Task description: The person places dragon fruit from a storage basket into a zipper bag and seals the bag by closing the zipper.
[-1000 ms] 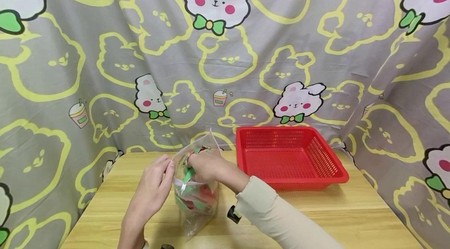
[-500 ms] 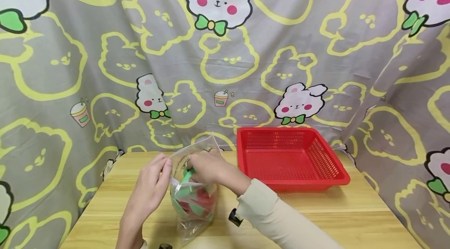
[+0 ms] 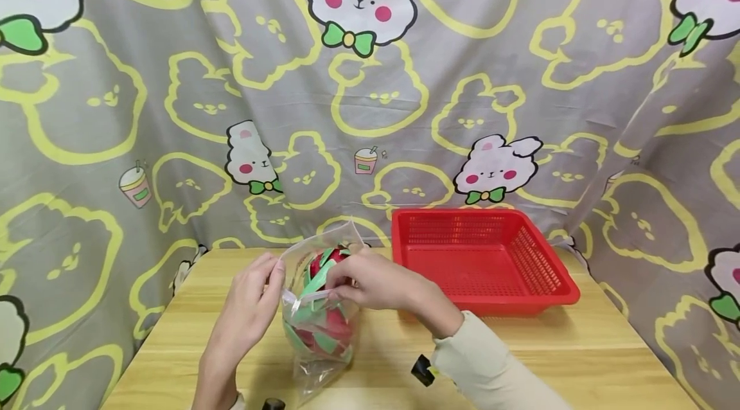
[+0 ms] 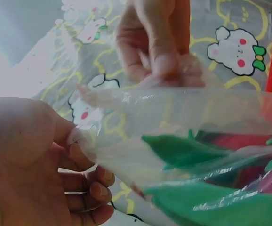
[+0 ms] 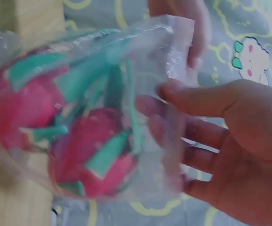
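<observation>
both hands, left hand (image 3: 248, 307) and right hand (image 3: 376, 281), pinch the bag (image 3: 318, 326) rim; thin, slippery film, so grip the rim while the fruit (image 3: 326, 320) weighs it down.

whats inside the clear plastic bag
Inside the clear plastic bag are red fruits with green scales, like dragon fruit. At least two show; the crumpled plastic and both hands at the mouth hide the exact count.
</observation>
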`<state>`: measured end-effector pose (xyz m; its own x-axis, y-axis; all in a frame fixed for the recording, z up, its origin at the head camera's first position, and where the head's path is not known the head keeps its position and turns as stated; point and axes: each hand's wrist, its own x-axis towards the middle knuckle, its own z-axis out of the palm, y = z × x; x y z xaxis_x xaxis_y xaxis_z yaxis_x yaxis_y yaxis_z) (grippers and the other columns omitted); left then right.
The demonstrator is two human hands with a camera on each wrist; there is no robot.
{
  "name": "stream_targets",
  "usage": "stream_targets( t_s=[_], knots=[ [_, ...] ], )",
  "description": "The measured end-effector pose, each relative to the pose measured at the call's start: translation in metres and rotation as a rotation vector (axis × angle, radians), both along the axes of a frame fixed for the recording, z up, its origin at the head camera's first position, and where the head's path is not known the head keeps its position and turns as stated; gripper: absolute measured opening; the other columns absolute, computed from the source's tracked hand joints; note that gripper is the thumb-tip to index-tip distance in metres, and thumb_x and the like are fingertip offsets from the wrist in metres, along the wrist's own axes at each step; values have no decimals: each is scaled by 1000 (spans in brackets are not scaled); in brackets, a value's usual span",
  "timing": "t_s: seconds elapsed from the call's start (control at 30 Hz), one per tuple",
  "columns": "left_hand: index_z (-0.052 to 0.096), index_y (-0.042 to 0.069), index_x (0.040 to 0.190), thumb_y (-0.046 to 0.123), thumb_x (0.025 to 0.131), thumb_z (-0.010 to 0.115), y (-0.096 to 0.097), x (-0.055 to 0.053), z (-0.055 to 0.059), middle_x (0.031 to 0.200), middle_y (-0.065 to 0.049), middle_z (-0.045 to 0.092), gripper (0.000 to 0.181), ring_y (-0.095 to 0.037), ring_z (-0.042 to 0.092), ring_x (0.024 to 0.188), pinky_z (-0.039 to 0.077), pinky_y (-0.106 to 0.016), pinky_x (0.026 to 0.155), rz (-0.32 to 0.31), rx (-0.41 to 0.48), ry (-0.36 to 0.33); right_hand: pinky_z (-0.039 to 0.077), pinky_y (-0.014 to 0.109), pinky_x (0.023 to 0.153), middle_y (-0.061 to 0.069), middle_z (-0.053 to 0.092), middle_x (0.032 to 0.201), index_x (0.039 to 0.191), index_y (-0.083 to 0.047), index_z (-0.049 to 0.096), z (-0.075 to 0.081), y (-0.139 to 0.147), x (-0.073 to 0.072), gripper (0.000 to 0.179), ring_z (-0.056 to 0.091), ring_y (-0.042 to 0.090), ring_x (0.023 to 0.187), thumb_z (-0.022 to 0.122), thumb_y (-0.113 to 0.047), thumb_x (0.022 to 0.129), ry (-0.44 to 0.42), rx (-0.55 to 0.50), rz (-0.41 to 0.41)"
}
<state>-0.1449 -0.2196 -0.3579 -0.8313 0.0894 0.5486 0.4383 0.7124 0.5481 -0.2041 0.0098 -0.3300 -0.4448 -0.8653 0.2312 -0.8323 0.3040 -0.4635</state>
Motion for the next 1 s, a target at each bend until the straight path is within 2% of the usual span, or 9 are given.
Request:
stream_targets(
  t_s=[0.17, 0.37, 0.5, 0.6, 0.67, 0.77, 0.87, 0.93, 1.0],
  knots=[
    [54, 18, 80, 22, 110, 46, -3, 8, 2, 79, 7, 51, 32, -10, 52, 76, 43, -29, 68, -46, -36, -71, 41, 15, 65, -15, 60, 72, 84, -17, 73, -6, -15, 6, 11, 49, -2, 63, 75, -17, 95, 140, -101, -93],
    [52, 21, 93, 32, 109, 51, -10, 23, 8, 84, 8, 49, 20, -10, 47, 79, 41, -27, 68, -77, -86, -175, 39, 12, 59, -14, 59, 71, 89, -16, 77, -11, -33, 13, 6, 48, -1, 63, 76, -18, 95, 146, -163, -179],
    [54, 19, 98, 23, 108, 54, -10, 25, 12, 86, 8, 48, 10, -8, 47, 79, 42, -26, 65, -106, -105, -146, 40, 11, 60, -13, 65, 75, 92, -14, 79, -11, -36, 15, 7, 50, -3, 64, 75, -19, 96, 114, -175, -206],
    [56, 18, 99, 16, 108, 51, -9, 23, 13, 84, 7, 46, 10, -9, 46, 76, 41, -26, 62, -95, -99, -123, 44, 11, 62, -12, 68, 79, 95, -13, 79, -9, -34, 17, 8, 53, -3, 67, 73, -19, 97, 67, -182, -213],
    [56, 16, 98, 13, 108, 50, -8, 22, 13, 82, 6, 45, 12, -9, 45, 74, 40, -26, 61, -82, -87, -118, 45, 13, 62, -12, 66, 76, 94, -14, 78, -7, -31, 18, 9, 53, -1, 67, 72, -20, 98, 76, -191, -230],
    [55, 14, 94, 8, 106, 51, -6, 20, 13, 79, 5, 45, 15, -11, 44, 71, 39, -26, 60, -52, -75, -104, 48, 19, 65, -10, 67, 79, 96, -14, 77, -4, -22, 15, 4, 57, 4, 72, 74, -17, 96, 183, -239, -285],
    [54, 14, 91, 4, 103, 51, -6, 18, 12, 78, 5, 45, 16, -12, 44, 70, 39, -27, 59, -23, -69, -78, 49, 29, 74, -5, 67, 94, 104, -16, 74, -3, -9, 3, 13, 59, 13, 87, 78, -15, 91, 357, -232, -419],
    [55, 13, 91, 2, 101, 52, -7, 16, 11, 80, 5, 45, 16, -12, 44, 70, 40, -26, 59, -13, -80, -48, 48, 36, 75, 0, 64, 104, 106, -18, 72, -3, 0, -6, 21, 58, 19, 95, 81, -16, 88, 398, -166, -517],
    [58, 12, 93, -1, 99, 54, -10, 14, 8, 83, 5, 47, 15, -11, 46, 71, 41, -26, 59, 0, -98, 1, 45, 39, 72, 2, 62, 105, 104, -19, 71, -6, 9, -14, 20, 55, 23, 96, 82, -17, 87, 391, -73, -590]
  ],
)
